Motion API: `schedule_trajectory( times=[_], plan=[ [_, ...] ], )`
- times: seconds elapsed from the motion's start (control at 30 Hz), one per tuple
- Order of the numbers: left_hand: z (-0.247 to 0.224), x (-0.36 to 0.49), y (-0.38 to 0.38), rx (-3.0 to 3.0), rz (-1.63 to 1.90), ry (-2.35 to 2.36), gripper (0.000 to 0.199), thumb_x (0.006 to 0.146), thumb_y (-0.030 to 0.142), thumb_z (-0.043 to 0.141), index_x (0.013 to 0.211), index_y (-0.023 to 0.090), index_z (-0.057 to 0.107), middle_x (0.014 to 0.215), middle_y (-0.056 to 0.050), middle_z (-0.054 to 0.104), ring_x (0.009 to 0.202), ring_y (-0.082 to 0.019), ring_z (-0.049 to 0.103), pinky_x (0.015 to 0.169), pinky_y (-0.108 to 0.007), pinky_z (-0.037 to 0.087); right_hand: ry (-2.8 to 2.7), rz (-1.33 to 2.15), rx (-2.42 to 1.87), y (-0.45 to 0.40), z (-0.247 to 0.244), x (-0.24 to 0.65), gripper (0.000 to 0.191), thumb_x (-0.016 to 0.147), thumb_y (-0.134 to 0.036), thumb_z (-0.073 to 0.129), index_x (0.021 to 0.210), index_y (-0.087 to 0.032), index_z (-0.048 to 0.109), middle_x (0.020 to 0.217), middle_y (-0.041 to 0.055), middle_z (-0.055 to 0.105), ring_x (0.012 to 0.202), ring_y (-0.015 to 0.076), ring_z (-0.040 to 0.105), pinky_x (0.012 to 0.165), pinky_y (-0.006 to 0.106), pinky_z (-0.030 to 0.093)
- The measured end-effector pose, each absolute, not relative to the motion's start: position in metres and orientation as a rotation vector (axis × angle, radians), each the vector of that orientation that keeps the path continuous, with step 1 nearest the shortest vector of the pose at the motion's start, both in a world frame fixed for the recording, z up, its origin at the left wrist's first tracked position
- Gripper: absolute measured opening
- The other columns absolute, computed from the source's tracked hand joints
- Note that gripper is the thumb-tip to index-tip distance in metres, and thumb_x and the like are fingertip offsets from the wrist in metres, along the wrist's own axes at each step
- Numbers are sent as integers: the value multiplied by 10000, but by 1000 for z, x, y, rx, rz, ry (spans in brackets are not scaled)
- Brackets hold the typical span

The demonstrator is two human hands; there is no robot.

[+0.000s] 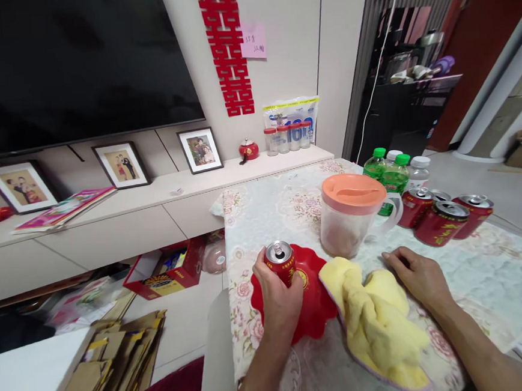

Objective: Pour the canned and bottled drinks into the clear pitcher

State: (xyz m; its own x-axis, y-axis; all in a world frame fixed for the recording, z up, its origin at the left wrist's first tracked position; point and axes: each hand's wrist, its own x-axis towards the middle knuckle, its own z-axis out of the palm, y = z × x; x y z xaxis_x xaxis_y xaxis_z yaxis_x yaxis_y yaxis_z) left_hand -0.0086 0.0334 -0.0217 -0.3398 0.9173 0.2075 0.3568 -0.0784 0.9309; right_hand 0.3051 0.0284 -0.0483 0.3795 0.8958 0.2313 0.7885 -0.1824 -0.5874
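My left hand [278, 296] is wrapped round a red drink can [281, 265], its opened top facing up. The can is over the left part of a red scalloped plate [316, 296]; whether its base touches the plate is hidden. To the right of the plate lies a crumpled yellow cloth [379, 325] with a purple edge. Just beyond the cloth, my right hand [421, 276] rests low by the table, fingers loosely bent and apart, with nothing visible in them. Behind the cloth stands a clear plastic pitcher [345, 231] with an orange lid.
Several red cans [441, 223] are grouped at the table's right, with green-capped bottles [395, 173] behind them. A flowered tablecloth [266, 213] covers the table. Along the wall runs a white cabinet [153, 198] with picture frames and jars. Flattened cardboard [107, 364] lies at lower left.
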Motion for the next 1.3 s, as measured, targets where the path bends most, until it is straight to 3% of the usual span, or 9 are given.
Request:
schedule_trajectory(
  times=[0.37,0.43,0.53,0.67,0.73,0.87,1.07,1.23,1.3],
  plan=[
    [-20,-1,28,1428,1383,1783,725,740,126,767,1376,262,444,1334,-109,494,1355,-337,538,1191,-553,429,-1412,302,-1751,17,-34,299,404,887,-603,579,719,-242,644,568,-4,635,553,186,578,571,311,453],
    [-21,-1,28,1422,1387,1782,709,727,125,790,1343,271,472,1288,-87,500,1307,-327,565,1176,-558,442,-1489,360,-1634,11,-27,291,399,905,-592,590,762,-232,685,703,33,712,666,205,656,638,316,524],
    [-24,-1,29,1414,1420,1776,681,715,150,811,1298,270,481,1271,-82,512,1290,-327,575,1156,-559,459,-1670,474,-1440,1,-16,272,385,894,-596,651,957,-245,795,1081,107,787,1042,282,731,907,382,585],
    [-28,-2,30,1384,1434,1707,660,730,194,793,1294,263,457,1286,-95,571,1303,-332,591,1122,-544,494,-2032,648,-1250,-10,-5,246,469,935,-559,673,1325,-307,742,1485,136,632,1353,336,609,1105,493,504],
    [-30,-3,31,1354,1416,1671,663,752,226,780,1317,263,435,1295,-100,602,1266,-322,627,1101,-527,515,-2152,726,-1279,-12,0,240,473,969,-566,625,1341,-291,725,1402,138,671,1268,326,655,1063,495,521],
    [-33,-2,32,1347,1430,1668,666,767,246,757,1341,260,420,1321,-114,619,1260,-321,644,1103,-517,519,-2197,770,-1499,-13,8,239,419,1013,-564,542,1144,-233,763,1049,99,751,998,285,715,901,441,551],
    [-36,-1,32,1371,1455,1698,710,748,184,725,1379,257,406,1368,-138,574,1349,-340,574,1172,-554,457,-1981,764,-1541,-15,9,256,404,1019,-530,545,1234,-282,780,1126,87,780,1024,261,728,915,399,561],
    [-36,-2,32,1383,1464,1709,612,741,203,751,1269,276,449,1295,-104,591,1290,-329,611,1131,-544,494,-1430,501,-1596,-3,-3,285,346,876,-578,709,936,-257,825,1029,91,813,978,296,740,855,403,595],
    [-36,-1,32,1338,1455,1720,600,729,212,761,1236,276,446,1257,-99,612,1226,-326,654,1082,-536,528,-1255,414,-1600,7,-9,295,421,862,-619,702,1012,-237,800,1091,111,810,1028,321,741,870,442,609]
  ],
)
